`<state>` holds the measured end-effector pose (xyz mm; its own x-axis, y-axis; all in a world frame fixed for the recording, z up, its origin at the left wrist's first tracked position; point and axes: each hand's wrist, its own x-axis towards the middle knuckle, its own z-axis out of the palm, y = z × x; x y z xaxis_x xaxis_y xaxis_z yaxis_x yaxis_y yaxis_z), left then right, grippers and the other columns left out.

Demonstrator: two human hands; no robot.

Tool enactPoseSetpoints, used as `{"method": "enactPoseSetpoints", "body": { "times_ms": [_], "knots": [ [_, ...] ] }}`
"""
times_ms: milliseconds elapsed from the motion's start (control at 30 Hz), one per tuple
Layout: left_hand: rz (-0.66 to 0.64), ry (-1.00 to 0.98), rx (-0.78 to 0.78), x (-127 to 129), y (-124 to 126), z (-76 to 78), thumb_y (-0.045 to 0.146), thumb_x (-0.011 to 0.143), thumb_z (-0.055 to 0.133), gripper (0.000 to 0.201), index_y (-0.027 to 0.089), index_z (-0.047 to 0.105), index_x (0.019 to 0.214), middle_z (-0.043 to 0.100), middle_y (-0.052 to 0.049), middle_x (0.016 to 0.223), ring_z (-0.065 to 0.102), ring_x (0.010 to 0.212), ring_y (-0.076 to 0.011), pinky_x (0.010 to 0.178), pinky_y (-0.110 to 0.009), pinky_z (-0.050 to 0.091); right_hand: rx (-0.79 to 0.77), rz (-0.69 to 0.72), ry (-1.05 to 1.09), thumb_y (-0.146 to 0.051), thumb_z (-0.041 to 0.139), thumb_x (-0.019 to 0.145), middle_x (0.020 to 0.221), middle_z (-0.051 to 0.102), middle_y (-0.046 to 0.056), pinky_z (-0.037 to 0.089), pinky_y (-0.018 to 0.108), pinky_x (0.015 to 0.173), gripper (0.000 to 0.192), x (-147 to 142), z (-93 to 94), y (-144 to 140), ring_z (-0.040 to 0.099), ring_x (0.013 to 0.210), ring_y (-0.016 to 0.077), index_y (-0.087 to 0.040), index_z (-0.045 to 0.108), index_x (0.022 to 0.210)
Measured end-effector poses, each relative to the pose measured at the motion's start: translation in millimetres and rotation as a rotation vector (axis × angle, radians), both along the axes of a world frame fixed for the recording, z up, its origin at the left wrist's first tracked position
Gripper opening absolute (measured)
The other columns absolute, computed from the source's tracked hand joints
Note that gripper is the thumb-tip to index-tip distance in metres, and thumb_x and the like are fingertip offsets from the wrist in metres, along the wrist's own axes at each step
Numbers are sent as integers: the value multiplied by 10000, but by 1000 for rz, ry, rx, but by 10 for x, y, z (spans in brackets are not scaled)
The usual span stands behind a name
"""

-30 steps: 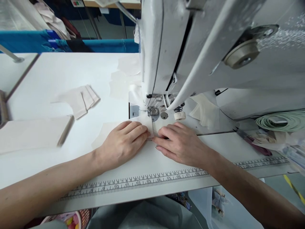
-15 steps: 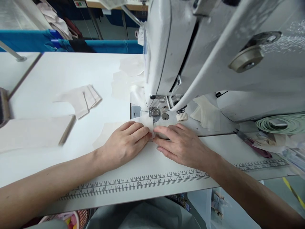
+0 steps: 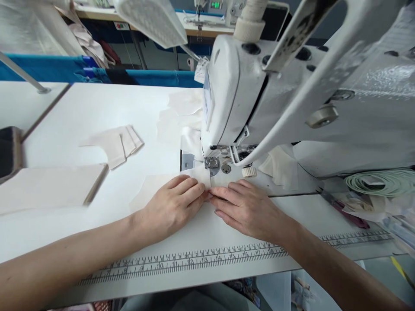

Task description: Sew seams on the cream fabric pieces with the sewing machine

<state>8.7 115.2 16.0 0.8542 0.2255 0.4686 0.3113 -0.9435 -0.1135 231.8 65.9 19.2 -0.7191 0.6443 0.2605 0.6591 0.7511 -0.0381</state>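
A white fabric piece (image 3: 200, 173) lies under the presser foot (image 3: 210, 163) of a white sewing machine (image 3: 223, 99). My left hand (image 3: 177, 201) rests on the fabric, its thumb and fingers pinched on the near edge. Right beside it, my right hand (image 3: 248, 205) has its index finger and thumb at the same edge, the fingertips of both hands almost touching. The hands partly cover the cloth. More pale fabric (image 3: 149, 188) spreads flat on the table left of my left hand.
Cut fabric pieces (image 3: 118, 144) lie to the left, near a fabric-wrapped board (image 3: 65, 185). A ruler strip (image 3: 194, 259) runs along the table's front edge. At right are a coil of pale green cord (image 3: 382, 181), scissors (image 3: 345, 209) and scraps. A lamp (image 3: 152, 21) hangs above.
The head view has tilted up, so everything sits lower and more of the machine's top shows. Both hands stay at the fabric edge, and my right fingertips are slightly closer to the left ones.
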Motion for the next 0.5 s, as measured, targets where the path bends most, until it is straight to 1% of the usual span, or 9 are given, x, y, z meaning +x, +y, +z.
{"method": "enactPoseSetpoints", "body": {
  "times_ms": [233, 500],
  "knots": [
    [5, -16, -3, 15, 10, -3, 79, 927, 509, 141, 79, 639, 981, 694, -88, 965, 627, 883, -199, 791, -366, 557, -21, -15, 9, -235, 500, 961, 1165, 651, 70, 427, 329, 744, 241, -10, 19, 8, 559, 850, 158, -143, 653, 1123],
    [36, -11, -22, 22, 57, -4, 91, 932, 512, 147, 84, 651, 981, 696, -78, 944, 636, 874, -194, 801, -359, 559, -16, -41, -9, -234, 475, 973, 1187, 647, 68, 438, 336, 761, 286, -29, 30, 41, 588, 906, 168, -159, 622, 1206]
  ]
}}
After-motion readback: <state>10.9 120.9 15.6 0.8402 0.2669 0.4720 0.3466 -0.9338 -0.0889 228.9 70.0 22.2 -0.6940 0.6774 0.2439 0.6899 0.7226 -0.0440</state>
